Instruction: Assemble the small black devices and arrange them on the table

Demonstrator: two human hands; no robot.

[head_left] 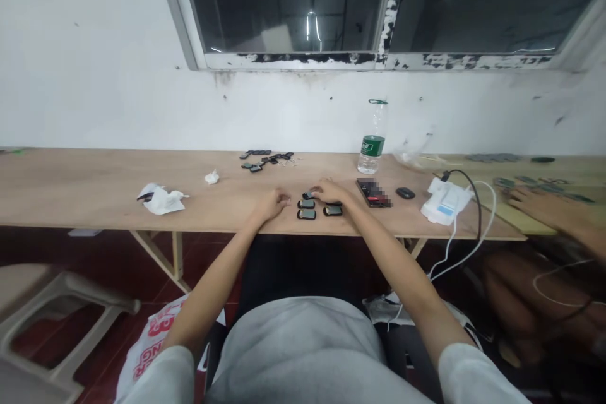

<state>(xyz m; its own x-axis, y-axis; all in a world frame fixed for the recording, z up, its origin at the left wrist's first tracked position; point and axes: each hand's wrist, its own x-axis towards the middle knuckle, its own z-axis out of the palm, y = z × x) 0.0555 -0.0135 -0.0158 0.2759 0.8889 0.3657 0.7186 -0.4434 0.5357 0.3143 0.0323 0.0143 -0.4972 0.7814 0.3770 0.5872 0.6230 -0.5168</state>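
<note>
Left hand (272,205) near black watch-like devices (306,213), light wooden table (95,192), white wall (85,63), window (284,6)

The person wears a mottled pale grey T-shirt (303,353) with wide, whiter short sleeves (476,375) and dark trousers (284,271), leaving both forearms (398,259) bare, along with the left hand (272,205) and right hand (331,191).

A long wooden table (95,196) stands against a white wall (85,63) below a window (284,6).
</note>
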